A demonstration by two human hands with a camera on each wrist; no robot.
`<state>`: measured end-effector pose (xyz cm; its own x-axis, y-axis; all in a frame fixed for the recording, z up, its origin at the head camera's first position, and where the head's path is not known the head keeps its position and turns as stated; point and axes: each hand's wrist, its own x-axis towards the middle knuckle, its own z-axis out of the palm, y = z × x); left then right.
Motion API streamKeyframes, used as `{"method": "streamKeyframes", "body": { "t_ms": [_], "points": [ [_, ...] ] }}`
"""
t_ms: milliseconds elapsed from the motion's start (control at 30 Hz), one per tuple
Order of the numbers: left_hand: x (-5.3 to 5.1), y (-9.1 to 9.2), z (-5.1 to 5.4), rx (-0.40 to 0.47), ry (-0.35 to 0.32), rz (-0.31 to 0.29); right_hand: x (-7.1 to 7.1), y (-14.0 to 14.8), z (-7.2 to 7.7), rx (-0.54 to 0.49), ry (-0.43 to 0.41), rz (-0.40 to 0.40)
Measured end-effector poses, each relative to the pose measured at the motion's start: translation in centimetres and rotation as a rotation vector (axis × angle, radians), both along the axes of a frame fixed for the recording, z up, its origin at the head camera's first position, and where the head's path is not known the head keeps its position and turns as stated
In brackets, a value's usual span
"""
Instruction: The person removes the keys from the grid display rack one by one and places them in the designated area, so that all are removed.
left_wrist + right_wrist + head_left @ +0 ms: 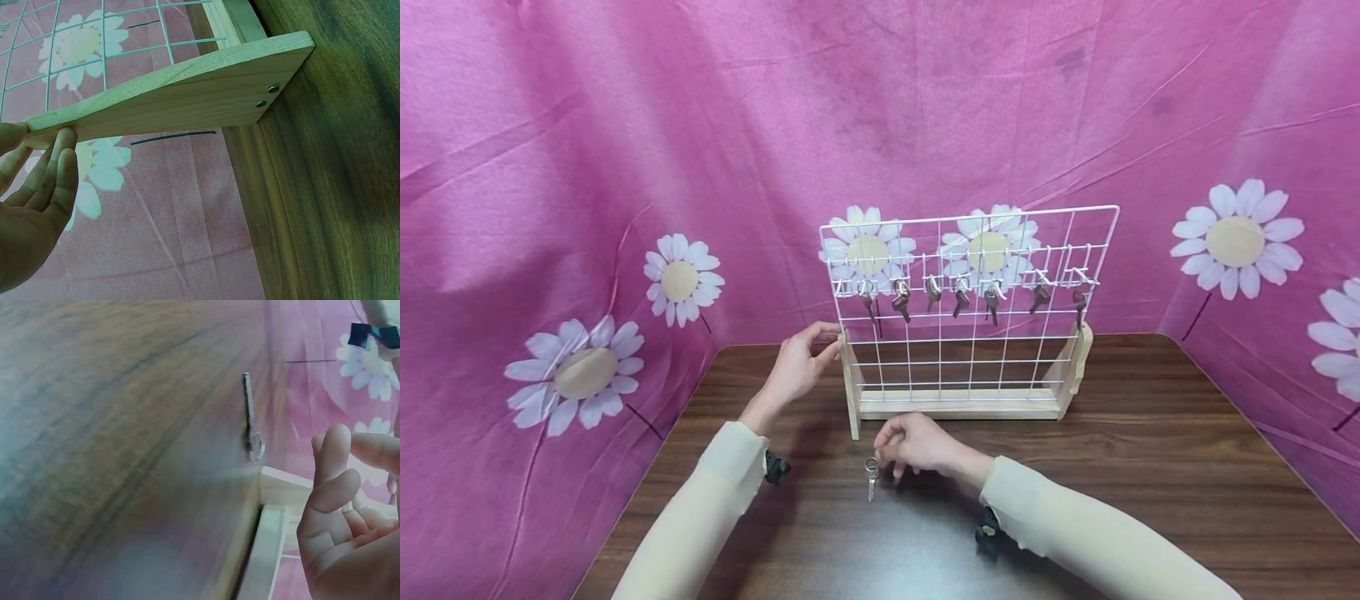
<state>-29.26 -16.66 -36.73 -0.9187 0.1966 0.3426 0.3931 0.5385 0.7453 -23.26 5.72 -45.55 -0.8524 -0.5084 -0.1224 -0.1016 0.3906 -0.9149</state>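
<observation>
My left hand (797, 362) pinches the top of the left wooden side support (187, 100) of a white wire grid rack (955, 340), thumb on one side and fingers on the other. A single silver key (871, 485) with a ring lies on the table in front of the rack. Beside it, my right hand (917, 443) hovers with loosely bent fingers and holds nothing. In the right wrist view a gap shows between the key (250, 415) and the fingertips (334, 440). Several keys (961, 300) on rings hang from hooks along the grid.
The rack's wooden base bar (958, 408) rests on a brown wood-grain table (1150, 450). A pink cloth (775, 125) printed with white daisies hangs behind and at both sides. The right wooden side support (1077, 367) stands at the rack's far end.
</observation>
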Motion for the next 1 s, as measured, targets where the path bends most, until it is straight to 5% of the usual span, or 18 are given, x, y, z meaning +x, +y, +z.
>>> {"method": "streamKeyframes", "body": {
  "t_ms": [1000],
  "points": [
    [0.2,0.0,0.2,-0.005,-0.011,0.009,-1.8,0.1,7.2,-0.123,0.111,-0.056]
  ]
}}
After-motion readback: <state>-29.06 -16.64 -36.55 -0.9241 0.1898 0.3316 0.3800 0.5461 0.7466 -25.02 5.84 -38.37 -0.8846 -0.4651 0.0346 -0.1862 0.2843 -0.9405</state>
